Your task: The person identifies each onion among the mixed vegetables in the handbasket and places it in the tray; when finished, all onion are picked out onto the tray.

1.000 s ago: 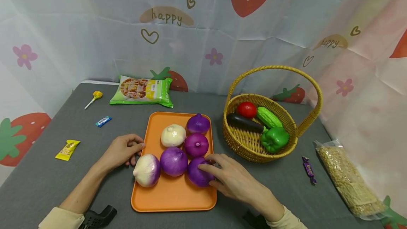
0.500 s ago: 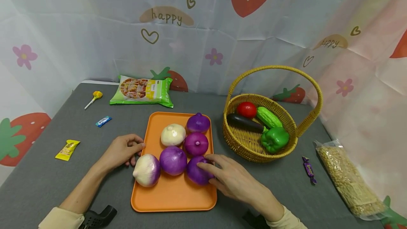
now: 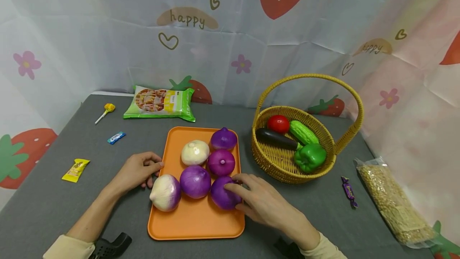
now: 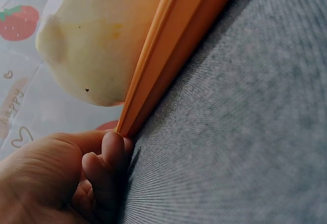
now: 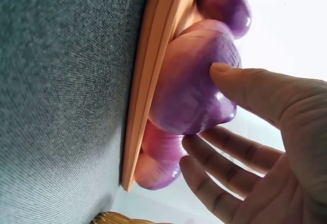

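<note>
An orange tray (image 3: 195,225) bears several onions, shiny like toys. My left hand (image 3: 138,171) pinches the tray's left rim between thumb and fingers, as the left wrist view confirms. The right hand (image 3: 267,203) holds a purple onion (image 3: 224,200) at the tray's right side. In the right wrist view, the thumb lies against that onion (image 5: 189,91) and the fingers reach around its other side. Left of it sit another purple onion (image 3: 195,181) and a white-and-purple one (image 3: 165,193). A white onion (image 3: 195,152) and two more purple ones lie behind.
A yellow wicker basket (image 3: 280,171) with toy vegetables stands right of the tray. Behind lies a green food bag (image 3: 158,103). Candies (image 3: 76,170) and a lollipop (image 3: 109,108) lie left; a purple-wrapped candy (image 3: 348,192) and a bag of beans or grains (image 3: 397,203) lie right.
The onion in my right hand and its purple neighbour on the left have shifted very slightly away from me. Both hands stay in nearly the same place.
</note>
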### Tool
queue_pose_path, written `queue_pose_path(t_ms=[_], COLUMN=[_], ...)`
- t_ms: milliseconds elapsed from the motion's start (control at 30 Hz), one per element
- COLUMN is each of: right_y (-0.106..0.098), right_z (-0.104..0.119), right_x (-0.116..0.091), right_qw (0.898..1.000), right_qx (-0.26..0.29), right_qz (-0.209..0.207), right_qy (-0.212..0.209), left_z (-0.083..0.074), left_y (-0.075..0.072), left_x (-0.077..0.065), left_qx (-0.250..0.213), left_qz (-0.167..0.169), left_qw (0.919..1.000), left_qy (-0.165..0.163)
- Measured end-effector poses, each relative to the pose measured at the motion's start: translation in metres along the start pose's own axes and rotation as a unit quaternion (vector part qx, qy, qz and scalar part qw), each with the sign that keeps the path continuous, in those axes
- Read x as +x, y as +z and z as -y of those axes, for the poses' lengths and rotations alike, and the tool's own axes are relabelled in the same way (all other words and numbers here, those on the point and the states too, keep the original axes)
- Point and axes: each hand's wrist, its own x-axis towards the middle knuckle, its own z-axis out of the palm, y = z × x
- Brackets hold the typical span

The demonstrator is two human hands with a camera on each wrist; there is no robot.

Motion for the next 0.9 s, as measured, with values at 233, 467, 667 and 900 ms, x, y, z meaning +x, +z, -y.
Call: queue_pose_path(t_ms=[233, 467, 667, 900], right_y=[0.0001, 0.0002, 0.0005, 0.0012], right_z=[0.0007, 0.0011, 0.0018, 0.0018], right_x=[-0.0011, -0.001, -0.0005, -0.0006], right_qw=[1.0, 1.0, 1.0, 1.0], right_qx=[0.0, 0.002, 0.002, 0.0], right_qz=[0.008, 0.014, 0.016, 0.016], right_qy=[0.0, 0.0, 0.002, 0.005], left_z=[-0.0002, 0.0003, 0.0004, -0.0006], left_y=[0.0, -0.0001, 0.0006, 0.0008], left_x=[0.0002, 0.0009, 0.0008, 0.0005], left_qx=[0.003, 0.002, -0.001, -0.003], left_qz=[0.0, 0.001, -0.001, -0.003], left_qw=[1.0, 1.0, 0.9999, 0.9999], left_qy=[-0.004, -0.008, -0.011, -0.015])
